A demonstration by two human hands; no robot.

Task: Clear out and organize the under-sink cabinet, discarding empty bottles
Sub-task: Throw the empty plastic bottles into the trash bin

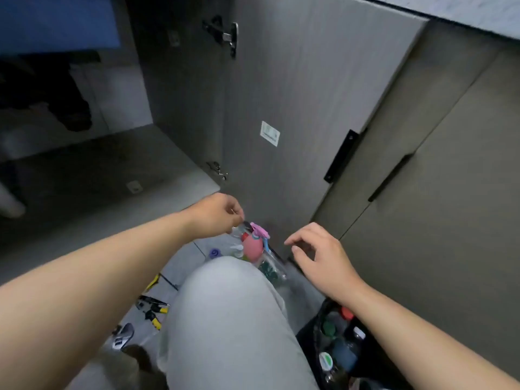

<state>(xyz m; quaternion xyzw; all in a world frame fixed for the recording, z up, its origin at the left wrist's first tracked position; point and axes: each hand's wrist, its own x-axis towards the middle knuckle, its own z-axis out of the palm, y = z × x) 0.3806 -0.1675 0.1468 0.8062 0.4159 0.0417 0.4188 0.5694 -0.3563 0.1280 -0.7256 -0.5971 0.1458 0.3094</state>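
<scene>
The under-sink cabinet [92,170] stands open at the far left. Its floor shows little beyond a small pale tag, while dark shapes further back are too blurred to name, so the clearing-out looks largely done. On the tiled floor below and in front of it lie yellow-handled pliers [153,308] and a silvery object [123,334] that I cannot identify, apparently taken out and not yet sorted. Moving right, the left hand [216,215] reaches forward, its fingers curled and pinching the top edge of a clear plastic bag [253,249] that holds a pink item and other small coloured things. The bag hangs or stands just beyond the person's grey-clad knee [233,319], close to the foot of the open cabinet door [281,94]. To the right of the bag the right hand [320,257] hovers with loosely bent fingers and grips nothing; it is near the bag but apart from it, and looks ready to help with the bag's opening. At the lower right, beside the knee, a black sack [306,333] holds several capped bottles [344,353], which I take to be the discards already collected. What seems left is dealing with the clear bag, sorting the tools on the floor, and returning the items to be kept to the cabinet in good order.
</scene>
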